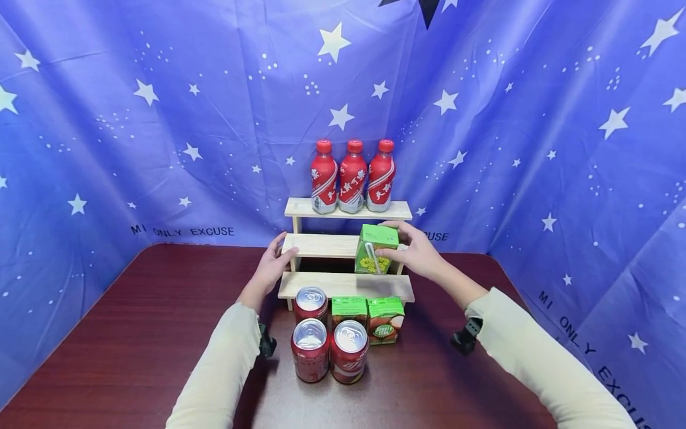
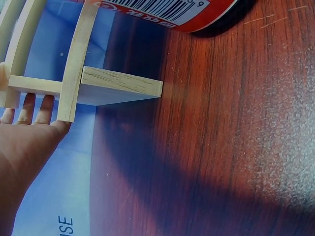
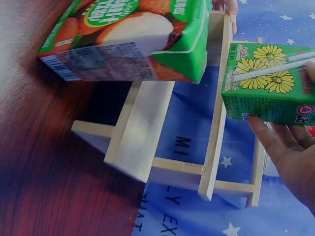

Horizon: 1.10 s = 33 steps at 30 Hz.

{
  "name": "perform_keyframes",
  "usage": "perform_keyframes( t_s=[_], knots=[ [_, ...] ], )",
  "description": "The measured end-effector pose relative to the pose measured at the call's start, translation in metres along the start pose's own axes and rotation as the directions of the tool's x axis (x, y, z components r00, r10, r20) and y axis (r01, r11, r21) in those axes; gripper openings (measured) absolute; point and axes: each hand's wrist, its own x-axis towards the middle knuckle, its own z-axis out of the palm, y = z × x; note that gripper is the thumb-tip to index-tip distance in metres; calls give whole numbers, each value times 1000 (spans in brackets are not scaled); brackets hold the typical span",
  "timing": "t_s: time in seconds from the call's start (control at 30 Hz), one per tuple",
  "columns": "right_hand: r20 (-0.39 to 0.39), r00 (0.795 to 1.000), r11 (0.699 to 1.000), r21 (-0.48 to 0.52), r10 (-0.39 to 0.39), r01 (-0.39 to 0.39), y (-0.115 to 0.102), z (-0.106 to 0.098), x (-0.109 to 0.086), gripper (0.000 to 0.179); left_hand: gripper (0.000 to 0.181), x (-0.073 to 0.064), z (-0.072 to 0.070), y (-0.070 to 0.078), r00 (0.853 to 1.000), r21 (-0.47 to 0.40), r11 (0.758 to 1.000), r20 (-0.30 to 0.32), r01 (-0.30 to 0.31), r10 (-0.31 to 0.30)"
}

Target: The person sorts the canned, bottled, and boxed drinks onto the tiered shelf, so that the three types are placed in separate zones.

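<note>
My right hand (image 1: 412, 253) grips a green drink carton (image 1: 367, 238), with yellow flowers and a wrapped straw on its side. The carton is in front of the right part of the middle step of a three-tier wooden display rack (image 1: 321, 245). In the right wrist view, fingers (image 3: 275, 142) lie along the carton's side. My left hand (image 1: 272, 265) holds the left end of the middle step, its thumb over the front edge. The left wrist view shows the other fingers (image 2: 44, 110) by the rack's side. Three red bottles (image 1: 352, 179) stand on the top step.
Two green coconut drink cartons (image 1: 384, 322) stand before the bottom step. Beside them and nearer me are three red soda cans (image 1: 311, 351). The dark red wooden table (image 1: 161, 333) meets a blue star-patterned cloth (image 1: 214, 149) behind and at both sides.
</note>
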Motion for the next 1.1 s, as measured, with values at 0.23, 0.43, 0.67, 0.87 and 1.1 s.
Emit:
perform_keyframes(
  t_s=[0.23, 0.43, 0.67, 0.87, 1.1],
  knots=[
    [18, 999, 999, 24, 30, -30, -8, 9, 13, 56, 65, 0, 0, 1, 1000, 2, 1000, -2, 6, -6],
    [21, 999, 998, 51, -30, 29, -11, 18, 27, 55, 65, 0, 0, 1, 1000, 2, 1000, 1, 10, -10],
    [23, 999, 996, 79, 26, -28, -22, 25, 36, 53, 68, 0, -2, 0, 1000, -10, 1000, 24, 3, -2],
    [42, 999, 995, 100, -7, 3, -23, 35, 47, 53, 66, 0, -3, -1, 1000, -8, 1000, 5, 4, -4],
    [62, 998, 992, 126, -9, 1, -25, 47, 54, 53, 66, 1, -3, -2, 1000, 10, 1000, 4, 1, -1]
  ],
)
